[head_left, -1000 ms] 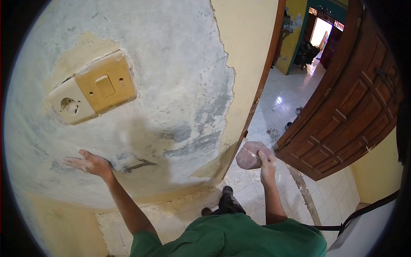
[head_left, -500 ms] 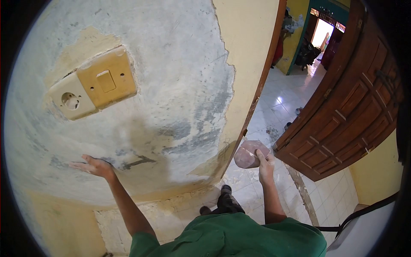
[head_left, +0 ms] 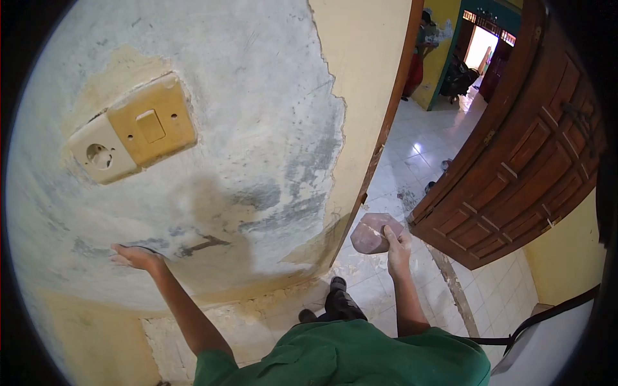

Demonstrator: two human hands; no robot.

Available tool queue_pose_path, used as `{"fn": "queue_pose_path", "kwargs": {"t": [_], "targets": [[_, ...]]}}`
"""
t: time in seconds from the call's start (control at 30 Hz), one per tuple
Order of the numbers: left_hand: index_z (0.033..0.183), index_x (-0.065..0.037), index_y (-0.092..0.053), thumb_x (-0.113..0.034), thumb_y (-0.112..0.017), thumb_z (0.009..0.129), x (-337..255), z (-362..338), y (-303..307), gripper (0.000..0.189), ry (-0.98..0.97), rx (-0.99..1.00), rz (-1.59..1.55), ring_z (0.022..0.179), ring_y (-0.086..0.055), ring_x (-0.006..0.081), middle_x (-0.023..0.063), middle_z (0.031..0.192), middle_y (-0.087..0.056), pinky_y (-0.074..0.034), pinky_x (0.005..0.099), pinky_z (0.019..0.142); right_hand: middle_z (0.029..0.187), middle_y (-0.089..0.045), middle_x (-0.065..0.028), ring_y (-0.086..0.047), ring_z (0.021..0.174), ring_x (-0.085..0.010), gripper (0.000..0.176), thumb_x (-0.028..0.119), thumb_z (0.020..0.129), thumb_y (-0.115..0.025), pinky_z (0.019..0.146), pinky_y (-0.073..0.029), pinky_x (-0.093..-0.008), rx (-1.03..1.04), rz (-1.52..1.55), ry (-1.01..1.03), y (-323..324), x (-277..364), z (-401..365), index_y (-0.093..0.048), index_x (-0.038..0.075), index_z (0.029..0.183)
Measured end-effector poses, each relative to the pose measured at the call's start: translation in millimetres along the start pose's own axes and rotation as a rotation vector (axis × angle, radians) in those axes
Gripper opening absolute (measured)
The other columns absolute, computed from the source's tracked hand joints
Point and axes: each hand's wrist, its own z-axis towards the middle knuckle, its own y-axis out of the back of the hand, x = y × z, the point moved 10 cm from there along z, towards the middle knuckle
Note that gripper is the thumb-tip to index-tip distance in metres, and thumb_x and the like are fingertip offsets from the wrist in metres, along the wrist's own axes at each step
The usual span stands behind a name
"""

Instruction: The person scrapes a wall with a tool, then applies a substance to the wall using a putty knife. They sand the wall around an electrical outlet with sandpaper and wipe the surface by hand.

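In the head view, my left hand (head_left: pixel 136 258) is at the lower left of the patchy grey-white wall (head_left: pixel 257 135), palm turned up and fingers loosely bent. No held object shows in it; a dark curved line lies on the wall side of the hand. Out to the right, my right hand (head_left: pixel 398 248) grips a flat, pinkish-brown, many-sided plate (head_left: pixel 369 233) by its near edge, thumb on top. Pale dusty streaks cross the plate's face. Above my left hand, a cream socket (head_left: pixel 103 156) and a yellowed light switch (head_left: pixel 152 123) sit in the wall.
Right of the wall is a doorway with a brown panelled door (head_left: pixel 515 161) standing open. White floor tiles (head_left: pixel 412 138) lead into another room, where a person (head_left: pixel 418 58) is partly visible. Debris lies around the worn threshold strip (head_left: pixel 454 283). My feet (head_left: pixel 337 285) are close to the wall's base.
My left hand has shifted slightly down, and its stretched fingers have bent. The right hand keeps the plate in nearly the same place. More of the person in the far room shows.
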Motion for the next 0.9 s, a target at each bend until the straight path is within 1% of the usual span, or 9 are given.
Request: {"fn": "queue_pose_path", "kwargs": {"t": [0.07,0.13,0.17,0.23,0.27,0.37,0.47,0.8,0.9], "targets": [[0.142,0.009,-0.011,-0.050,-0.036,0.094,-13.3,5.4,-1.8,0.080,-0.052,-0.010,0.103,0.141,-0.004,0.0314,0.0231,0.151,-0.004,-0.004,0.0373,0.113,0.090,-0.065,-0.0025,-0.057,0.079,-0.0083,0.021,0.016,0.090,-0.059,0.073,-0.044,-0.0230,-0.005,-0.016,0.007,1.6,2.7,0.4,-0.065,-0.002,0.097],[0.142,0.007,-0.013,-0.049,-0.037,0.094,-48.2,-0.6,-14.2,0.078,-0.241,0.051,0.197,0.141,-0.004,0.0331,0.0240,0.151,-0.006,-0.004,0.0393,0.113,0.093,-0.064,-0.0033,-0.058,0.082,-0.0099,0.021,0.016,0.090,-0.058,0.076,-0.044,-0.0241,-0.006,-0.037,0.007,3.1,4.8,1.9,-0.064,-0.002,0.099],[0.142,0.007,-0.013,-0.049,-0.037,0.094,-51.8,-3.3,-16.6,0.078,-0.242,0.049,0.198,0.141,-0.004,0.0331,0.0240,0.151,-0.006,-0.004,0.0393,0.113,0.092,-0.064,-0.0031,-0.057,0.081,-0.0095,0.021,0.016,0.091,-0.058,0.075,-0.044,-0.0238,0.003,-0.027,0.040,2.5,9.3,3.6,-0.064,-0.003,0.099],[0.142,0.005,-0.017,-0.047,-0.037,0.095,-83.4,-21.0,-29.2,0.074,-0.531,0.092,0.275,0.140,-0.005,0.0370,0.0258,0.149,-0.009,-0.006,0.0434,0.112,0.090,-0.064,-0.0029,-0.057,0.080,-0.0091,0.021,0.016,0.091,-0.058,0.074,-0.044,-0.0235,0.013,-0.017,0.071,-1.4,15.1,4.7,-0.064,-0.003,0.098],[0.142,0.005,-0.017,-0.047,-0.037,0.095,-86.7,-27.5,-29.0,0.074,-0.533,0.091,0.276,0.140,-0.005,0.0370,0.0258,0.149,-0.009,-0.006,0.0434,0.112,0.090,-0.064,-0.0028,-0.057,0.080,-0.0089,0.021,0.016,0.091,-0.058,0.073,-0.044,-0.0234,0.011,-0.021,0.075,-3.8,18.2,4.5,-0.065,-0.003,0.098],[0.142,0.005,-0.019,-0.045,-0.033,0.096,-107.4,-54.2,-35.5,0.070,-0.772,0.123,0.315,0.138,-0.009,0.0421,0.0281,0.148,-0.014,-0.008,0.0488,0.111,0.089,-0.064,-0.0023,-0.056,0.078,-0.0085,0.020,0.016,0.090,-0.059,0.072,-0.044,-0.0232,0.005,-0.036,0.069,-10.0,16.8,2.2,-0.065,-0.002,0.096],[0.142,0.005,-0.018,-0.047,-0.032,0.096,-106.8,-53.8,-34.6,0.071,-0.780,0.128,0.318,0.138,-0.010,0.0414,0.0275,0.148,-0.013,-0.008,0.0466,0.111,0.089,-0.064,-0.0020,-0.056,0.078,-0.0084,0.019,0.016,0.090,-0.059,0.072,-0.043,-0.0232,0.015,-0.040,0.068,-12.0,9.9,-0.2,-0.065,-0.002,0.096],[0.142,0.004,-0.021,-0.047,-0.030,0.096,-98.3,-54.7,-28.3,0.069,-0.809,0.111,0.331,0.137,-0.011,0.0423,0.0282,0.147,-0.015,-0.010,0.0488,0.110,0.088,-0.063,-0.0008,-0.055,0.078,-0.0075,0.021,0.018,0.090,-0.060,0.072,-0.043,-0.0231,-0.012,-0.054,0.080,-4.0,15.2,-1.9,-0.065,-0.002,0.096],[0.142,0.003,-0.021,-0.046,-0.028,0.097,-79.9,-47.0,-22.6,0.067,-0.754,0.101,0.350,0.137,-0.012,0.0415,0.0274,0.147,-0.016,-0.010,0.0478,0.111,0.087,-0.063,-0.0007,-0.055,0.077,-0.0074,0.021,0.017,0.090,-0.060,0.072,-0.043,-0.0227,-0.025,-0.045,0.083,-3.6,14.0,-3.6,-0.065,-0.002,0.095]]}}
